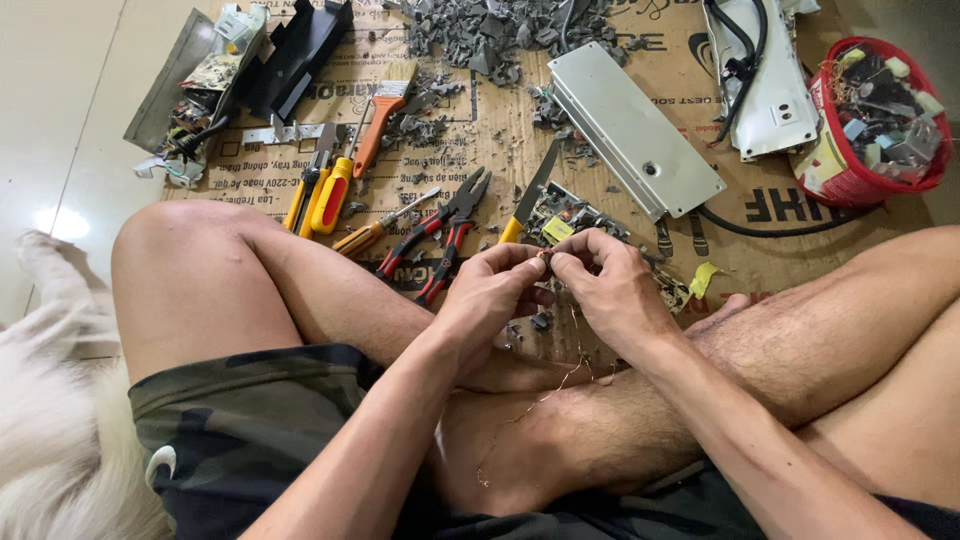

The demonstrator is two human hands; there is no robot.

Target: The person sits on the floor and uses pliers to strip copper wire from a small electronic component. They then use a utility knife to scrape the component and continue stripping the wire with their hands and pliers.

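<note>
I sit cross-legged on the floor. My left hand [493,292] and my right hand [608,280] meet above my legs, and both pinch a small coil of thin copper wire [545,256] between the fingertips. A fine strand of that wire [548,392] trails down over my leg. Just beyond my hands lies a green circuit board [562,213] on flattened cardboard [480,130]. Red-handled pliers [445,235] lie to the left of my hands.
Screwdrivers [327,195], an orange brush [378,120], a yellow-handled knife [528,192], a grey metal casing [632,130], grey plastic shards [495,30] and a red basket of parts [875,115] lie on the cardboard. A white furry animal [55,400] sits at my left.
</note>
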